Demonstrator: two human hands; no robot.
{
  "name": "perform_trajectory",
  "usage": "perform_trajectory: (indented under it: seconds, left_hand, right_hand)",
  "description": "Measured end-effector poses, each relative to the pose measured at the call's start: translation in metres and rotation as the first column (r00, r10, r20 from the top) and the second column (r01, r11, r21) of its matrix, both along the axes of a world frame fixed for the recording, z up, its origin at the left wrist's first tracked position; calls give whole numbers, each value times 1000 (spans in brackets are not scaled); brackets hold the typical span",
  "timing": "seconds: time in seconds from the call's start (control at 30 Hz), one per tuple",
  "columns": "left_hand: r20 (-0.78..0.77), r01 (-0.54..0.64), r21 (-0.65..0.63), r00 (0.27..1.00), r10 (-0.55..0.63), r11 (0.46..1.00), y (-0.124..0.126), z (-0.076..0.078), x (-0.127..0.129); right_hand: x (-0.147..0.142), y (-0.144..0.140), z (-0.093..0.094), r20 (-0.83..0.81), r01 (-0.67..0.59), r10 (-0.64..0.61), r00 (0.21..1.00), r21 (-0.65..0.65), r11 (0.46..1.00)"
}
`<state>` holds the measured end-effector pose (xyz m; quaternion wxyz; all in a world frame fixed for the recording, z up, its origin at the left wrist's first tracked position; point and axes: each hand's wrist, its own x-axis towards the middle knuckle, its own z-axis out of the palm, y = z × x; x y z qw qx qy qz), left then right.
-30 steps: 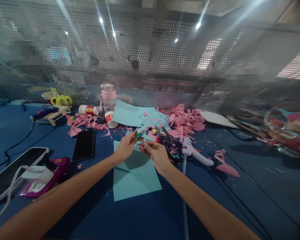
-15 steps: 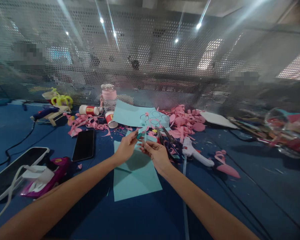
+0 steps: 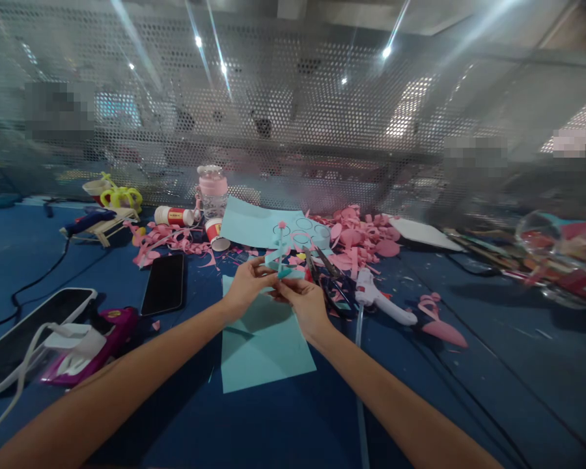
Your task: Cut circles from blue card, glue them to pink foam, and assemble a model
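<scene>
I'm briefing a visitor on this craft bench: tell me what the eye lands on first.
First, the two hands meeting mid-table: the left hand and right hand pinch a small light-blue paper piece above a light-blue sheet. Behind them, a heap of pink paper scraps spreads across the blue table. At the left, a black phone lies flat.

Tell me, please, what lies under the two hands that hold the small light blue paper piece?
Under the left hand and right hand, which hold the paper piece, a light blue paper sheet lies on the blue table. The hands cover the sheet's far edge.
</scene>
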<state>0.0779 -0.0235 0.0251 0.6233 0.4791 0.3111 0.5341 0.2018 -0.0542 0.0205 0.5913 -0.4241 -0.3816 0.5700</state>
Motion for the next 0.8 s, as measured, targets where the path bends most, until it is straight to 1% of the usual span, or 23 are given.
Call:
perform_trajectory:
  seconds: [0.1,0.2,0.33,0.47,0.57,0.73,0.8]
  left_hand:
    - [-34,-50,-27,998,49,998,0,-1,0]
    - [-33,-57,-35,998,55,998,1,-3,0]
    - [-27,-35,-33,999,34,999,0,-4,0]
    - [-10,21,-6,1000,-21,1000,0,-5,0]
    - [-1,46,0,999,-46,999,1,-4,-2]
    - [5,61,-42,998,-61,997,3,-4,-2]
    - [-21,91,-78,995,-93,993,3,-7,-1]
  right_hand:
    - [-2,-2,0,47,-21,20,999,19,1000]
    - [-4,-2,0,66,-14,12,998,31,999]
    - [-3,-2,0,83,-16,12,996,46,999]
    - [-1,-3,0,89,-71,65,994,61,996]
    - [-1,-3,0,95,-85,78,992,64,994]
    - [0,-1,1,102,-69,63,993,52,996]
    - [0,0,1,89,-46,42,995,50,998]
